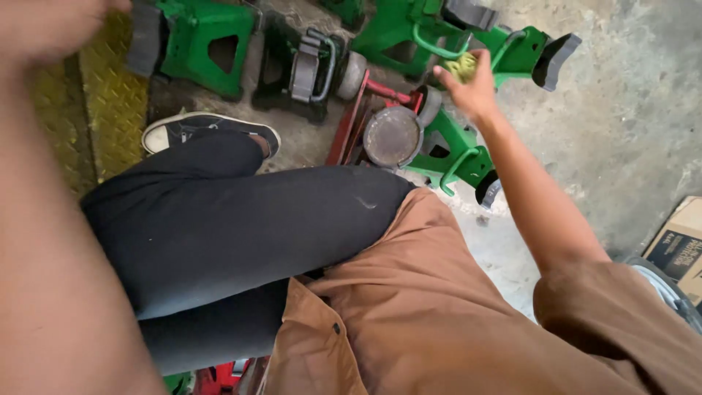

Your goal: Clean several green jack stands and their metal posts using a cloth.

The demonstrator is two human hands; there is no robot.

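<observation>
Right hand [468, 84] closed on yellow-green rag [462, 66] above green jack stands [453, 150]; left hand [44, 25] blurred, grip unclear. Risk: snagging rag on stand handle, toppling it.

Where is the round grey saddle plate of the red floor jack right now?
In the head view, the round grey plate sits centre-top on the red jack, just beyond the black-trousered knee, below-left of the right hand.

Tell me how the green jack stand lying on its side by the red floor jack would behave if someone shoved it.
The green jack stand looks like thick welded steel, so it is probably heavy for its size and stiff. Lying on its side on the rough concrete floor, it would likely scrape rather than roll. Its splayed legs may snag the red floor jack beside it.
</observation>
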